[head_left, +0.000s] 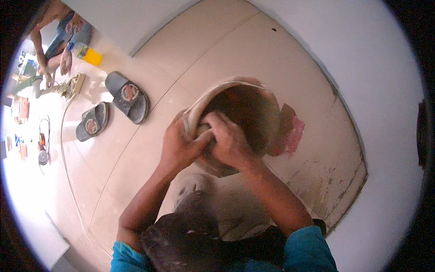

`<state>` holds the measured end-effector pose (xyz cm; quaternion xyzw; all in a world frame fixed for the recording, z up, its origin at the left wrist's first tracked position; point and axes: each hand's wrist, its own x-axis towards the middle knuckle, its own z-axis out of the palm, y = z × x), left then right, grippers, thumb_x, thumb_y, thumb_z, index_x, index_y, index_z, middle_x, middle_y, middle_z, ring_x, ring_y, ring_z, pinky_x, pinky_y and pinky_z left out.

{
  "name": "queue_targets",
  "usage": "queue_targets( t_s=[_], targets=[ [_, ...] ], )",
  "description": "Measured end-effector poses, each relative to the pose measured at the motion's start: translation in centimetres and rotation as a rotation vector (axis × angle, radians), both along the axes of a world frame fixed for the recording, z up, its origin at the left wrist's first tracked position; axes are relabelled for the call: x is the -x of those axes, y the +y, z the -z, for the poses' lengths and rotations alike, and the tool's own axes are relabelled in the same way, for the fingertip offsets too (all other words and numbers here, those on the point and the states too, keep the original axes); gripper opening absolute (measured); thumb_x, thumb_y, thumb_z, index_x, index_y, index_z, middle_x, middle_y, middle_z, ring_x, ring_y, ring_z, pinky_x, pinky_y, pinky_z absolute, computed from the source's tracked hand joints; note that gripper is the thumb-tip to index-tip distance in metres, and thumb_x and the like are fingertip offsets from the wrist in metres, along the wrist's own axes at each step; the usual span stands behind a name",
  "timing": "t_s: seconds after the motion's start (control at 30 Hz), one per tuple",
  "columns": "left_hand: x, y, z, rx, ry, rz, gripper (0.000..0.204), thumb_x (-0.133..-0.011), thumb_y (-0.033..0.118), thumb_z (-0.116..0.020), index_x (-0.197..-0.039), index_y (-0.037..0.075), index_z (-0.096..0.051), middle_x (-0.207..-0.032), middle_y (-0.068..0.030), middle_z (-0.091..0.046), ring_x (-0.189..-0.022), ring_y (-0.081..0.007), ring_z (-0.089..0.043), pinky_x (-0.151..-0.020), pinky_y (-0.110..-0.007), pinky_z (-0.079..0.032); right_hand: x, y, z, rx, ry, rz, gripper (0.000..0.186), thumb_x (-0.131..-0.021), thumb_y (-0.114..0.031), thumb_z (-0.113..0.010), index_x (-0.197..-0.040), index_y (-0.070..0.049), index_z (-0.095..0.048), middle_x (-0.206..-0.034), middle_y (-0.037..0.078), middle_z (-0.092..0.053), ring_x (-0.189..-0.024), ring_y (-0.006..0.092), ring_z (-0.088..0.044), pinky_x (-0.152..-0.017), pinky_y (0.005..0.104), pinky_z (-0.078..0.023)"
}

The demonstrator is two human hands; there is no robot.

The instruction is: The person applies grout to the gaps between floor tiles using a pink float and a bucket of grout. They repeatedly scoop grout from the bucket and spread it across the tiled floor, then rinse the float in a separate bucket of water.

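Observation:
A round bucket [256, 115] stands tilted on the floor in front of me, with a pale rim and a dark, reddish-brown inside. My left hand [179, 147] is closed around its near-left rim, thumb pointing inward. Just inside the same edge, my right hand [229, 143] has its fingers curled close to the left thumb. A small greyish shape shows between the two hands, but blur hides what it is. The bucket's bottom is in shadow, so its contents cannot be made out.
Two dark slippers [129, 97] lie to the left on the tiles. Beyond them are a bottle of orange liquid [90, 55], a seated person [68, 34] and scattered tools. A pale cable [68, 167] crosses the left floor. A white wall [385, 136] rises at right; reddish material [294, 136] lies beside the bucket.

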<state>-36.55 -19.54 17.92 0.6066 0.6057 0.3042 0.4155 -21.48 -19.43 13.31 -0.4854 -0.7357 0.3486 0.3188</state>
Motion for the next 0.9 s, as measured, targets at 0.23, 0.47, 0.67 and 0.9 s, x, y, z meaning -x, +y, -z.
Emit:
queue_targets(
  t_s=[0.23,0.47,0.67,0.9],
  targets=[
    [2.3,-0.1,4.2,0.001,-0.330,0.172,0.044,-0.092,0.021,-0.060,-0.131,0.001,-0.049,-0.136,-0.0204,-0.047,-0.127,-0.0289,-0.045,-0.105,-0.039,-0.036,-5.4,-0.6,-0.8,-0.047,-0.358,0.253,0.028,-0.085,-0.015,-0.063,-0.111,-0.007,-0.056,-0.104,0.020,-0.064,-0.097,0.0388,-0.062,-0.083,0.0468,-0.050],
    [2.8,0.1,2.1,0.254,-0.509,0.213,0.051,-0.092,0.021,-0.058,-0.136,0.000,-0.045,-0.124,-0.0110,-0.058,-0.110,-0.0184,-0.056,-0.092,-0.030,-0.044,-6.5,-1.3,-0.3,-0.109,-0.345,0.416,0.022,-0.084,-0.016,-0.067,-0.103,-0.007,-0.059,-0.096,0.016,-0.066,-0.086,0.0364,-0.066,-0.073,0.0429,-0.053],
    [1.5,-0.9,1.0,0.181,-0.410,0.223,0.046,-0.091,0.024,-0.059,-0.131,0.002,-0.051,-0.122,-0.0116,-0.059,-0.110,-0.0190,-0.055,-0.092,-0.032,-0.044,-5.2,-6.5,2.6,0.053,-0.431,0.596,0.018,-0.083,-0.015,-0.067,-0.097,-0.006,-0.061,-0.083,0.017,-0.067,-0.079,0.0379,-0.065,-0.069,0.0445,-0.052],
    [0.7,-1.6,0.6,0.157,-0.361,0.258,0.042,-0.091,0.027,-0.059,-0.125,0.003,-0.054,-0.112,-0.0089,-0.062,-0.099,-0.0167,-0.059,-0.081,-0.030,-0.049,-2.0,-8.2,1.0,0.225,-0.129,0.894,0.019,-0.081,-0.020,-0.069,-0.087,-0.003,-0.064,-0.076,0.019,-0.066,-0.072,0.0374,-0.065,-0.066,0.0430,-0.051]
  ],
)
